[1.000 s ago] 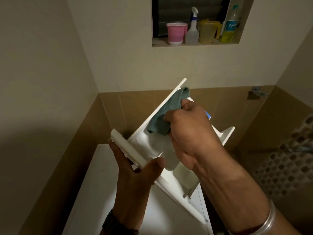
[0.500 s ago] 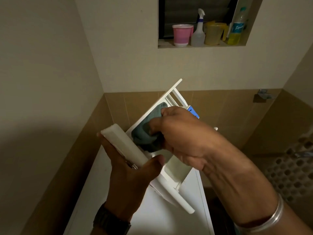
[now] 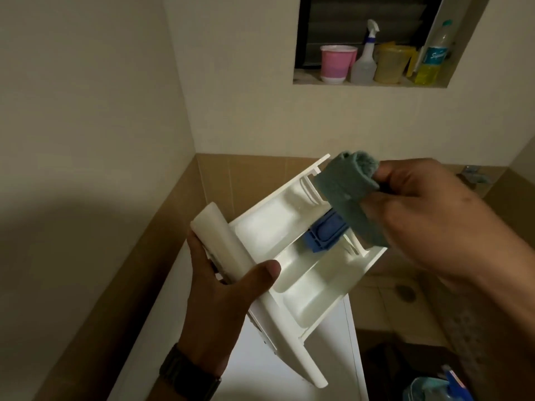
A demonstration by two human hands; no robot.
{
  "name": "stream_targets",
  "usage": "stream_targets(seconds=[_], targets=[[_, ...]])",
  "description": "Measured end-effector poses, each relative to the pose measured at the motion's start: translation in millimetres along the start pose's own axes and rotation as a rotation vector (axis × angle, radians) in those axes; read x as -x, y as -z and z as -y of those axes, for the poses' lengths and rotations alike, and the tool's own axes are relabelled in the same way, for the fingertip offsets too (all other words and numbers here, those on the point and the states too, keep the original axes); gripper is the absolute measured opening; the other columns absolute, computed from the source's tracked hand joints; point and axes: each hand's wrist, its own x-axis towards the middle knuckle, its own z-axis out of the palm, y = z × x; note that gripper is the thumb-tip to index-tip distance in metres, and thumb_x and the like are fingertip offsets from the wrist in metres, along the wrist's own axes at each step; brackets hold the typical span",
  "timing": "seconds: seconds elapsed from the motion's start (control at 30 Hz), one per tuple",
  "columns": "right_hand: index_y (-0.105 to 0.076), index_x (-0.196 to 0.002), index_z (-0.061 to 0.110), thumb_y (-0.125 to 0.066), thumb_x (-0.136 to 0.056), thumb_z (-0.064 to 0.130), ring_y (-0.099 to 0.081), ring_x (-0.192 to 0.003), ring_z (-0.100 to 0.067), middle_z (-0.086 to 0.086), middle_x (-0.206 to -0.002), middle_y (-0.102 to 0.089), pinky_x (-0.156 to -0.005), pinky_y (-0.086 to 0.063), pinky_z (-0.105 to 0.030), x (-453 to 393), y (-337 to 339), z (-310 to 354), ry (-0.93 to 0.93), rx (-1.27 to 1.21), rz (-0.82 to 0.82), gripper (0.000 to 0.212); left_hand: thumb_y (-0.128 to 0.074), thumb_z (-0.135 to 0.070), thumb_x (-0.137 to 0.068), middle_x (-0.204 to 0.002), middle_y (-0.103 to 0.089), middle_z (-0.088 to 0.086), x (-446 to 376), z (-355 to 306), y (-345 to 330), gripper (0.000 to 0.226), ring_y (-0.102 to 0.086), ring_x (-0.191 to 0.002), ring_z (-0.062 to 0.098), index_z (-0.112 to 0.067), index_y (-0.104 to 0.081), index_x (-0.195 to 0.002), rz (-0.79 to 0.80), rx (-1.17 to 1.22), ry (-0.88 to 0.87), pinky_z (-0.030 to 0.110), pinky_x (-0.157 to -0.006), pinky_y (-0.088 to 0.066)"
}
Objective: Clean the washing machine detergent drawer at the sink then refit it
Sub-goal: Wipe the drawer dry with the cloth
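Drawer (image 3: 292, 256) is out of the machine, held tilted in the air above the white washer top (image 3: 333, 351); left hand (image 3: 220, 299) grips its front panel, thumb over the edge. Right hand (image 3: 428, 215) pinches a folded green cloth (image 3: 344, 192) at the drawer's far end, just beside the blue insert (image 3: 325, 233). Compartments look clean & white, so I'd judge wiping approx. done or in its last passes; refit not yet done, slot not in view. No sink visible. Count: 1 drawer, 1 cloth, 1 blue insert, 2 hands; on the window ledge (image 3: 307, 81) 1 pink cup, 1 spray bottle, 1 yellow jug, 1 bottle w/ yellow liquid.
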Motion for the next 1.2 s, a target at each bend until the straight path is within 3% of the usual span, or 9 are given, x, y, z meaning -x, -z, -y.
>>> stream_targets(seconds=[0.07,0.17,0.27,0.43,0.53,0.7,0.87,0.97,1.2], targets=[[-0.071,-0.087,0.015,-0.055,-0.088,0.002,-0.054,-0.051,-0.017,-0.005,-0.063,-0.062,-0.048,-0.042,-0.024,0,-18,1,0.121,0.209,-0.095,0.021,-0.093,-0.053,-0.041,-0.134,-0.067,-0.007,1,2,-3,0.127,-0.073,-0.112,0.021,-0.060,-0.030,-0.151,0.016,-0.012,0.008,0.044,-0.082,-0.065],[-0.066,-0.101,0.018,-0.055,-0.080,0.007,-0.048,-0.067,-0.028,-0.001,-0.073,-0.056,-0.059,-0.033,-0.035,4,-56,1,0.172,0.433,-0.126,0.026,-0.092,-0.047,-0.043,-0.127,-0.070,0.001,3,6,-10,0.114,-0.074,-0.108,0.024,-0.047,-0.045,-0.147,0.030,-0.002,-0.019,0.039,-0.077,-0.062],[-0.059,-0.099,0.018,-0.056,-0.078,0.008,-0.052,-0.078,-0.026,-0.003,-0.086,-0.061,-0.070,-0.027,-0.032,6,-76,-3,0.272,0.580,-0.092,0.023,-0.091,-0.041,-0.040,-0.130,-0.066,-0.001,6,9,-13,0.119,-0.071,-0.111,0.023,-0.056,-0.038,-0.146,-0.007,-0.034,-0.103,0.031,-0.076,-0.061],[-0.066,-0.091,0.014,-0.061,-0.072,0.010,-0.066,-0.068,-0.031,-0.007,-0.072,-0.067,-0.118,-0.033,-0.054,2,-84,-7,0.330,0.774,0.008,0.020,-0.093,-0.029,-0.036,-0.130,-0.060,-0.019,8,18,-8,0.132,-0.067,-0.114,0.010,-0.053,-0.031,-0.150,0.008,-0.068,-0.151,0.020,-0.074,-0.061],[-0.067,-0.093,0.015,-0.062,-0.068,0.010,-0.068,-0.069,-0.030,-0.005,-0.072,-0.069,-0.120,-0.033,-0.055,2,-85,-1,0.362,0.742,0.152,0.026,-0.094,-0.030,-0.032,-0.135,-0.056,-0.017,8,25,-7,0.134,-0.064,-0.117,0.011,-0.047,-0.031,-0.149,-0.004,-0.061,-0.140,0.019,-0.074,-0.060],[-0.066,-0.115,0.024,-0.054,-0.081,0.016,-0.064,-0.098,-0.022,0.001,-0.098,-0.071,-0.123,-0.018,-0.031,6,-98,8,0.382,0.574,0.319,0.038,-0.094,-0.028,-0.036,-0.140,-0.059,0.000,2,37,2,0.127,-0.064,-0.123,0.018,-0.029,-0.037,-0.150,-0.023,-0.022,-0.140,0.025,-0.077,-0.061],[-0.070,-0.115,0.031,-0.056,-0.097,0.008,-0.061,-0.103,-0.017,0.005,-0.101,-0.071,-0.097,-0.051,-0.043,-3,-91,-12,0.325,0.217,0.538,0.032,-0.092,-0.031,-0.038,-0.140,-0.060,0.004,2,48,10,0.127,-0.066,-0.122,0.024,-0.025,-0.037,-0.152,-0.042,0.008,-0.097,0.027,-0.077,-0.062],[-0.075,-0.112,0.020,-0.053,-0.103,0.009,-0.069,-0.104,-0.023,0.000,-0.107,-0.075,-0.094,-0.053,-0.052,-4,-67,-17,0.271,-0.071,0.650,0.026,-0.092,-0.033,-0.037,-0.137,-0.061,-0.004,3,47,9,0.126,-0.067,-0.119,0.016,-0.028,-0.038,-0.151,-0.036,0.046,-0.074,0.026,-0.075,-0.061],[-0.073,-0.121,0.030,-0.059,-0.088,0.003,-0.068,-0.097,-0.015,0.006,-0.109,-0.077,-0.075,-0.051,-0.028,-12,-53,-23,0.344,0.226,-0.071,0.045,-0.091,-0.039,-0.038,-0.140,-0.054,-0.004,-1,40,9,0.125,-0.064,-0.120,0.023,-0.043,-0.033,-0.149,-0.092,0.015,-0.101,0.025,-0.073,-0.062]])
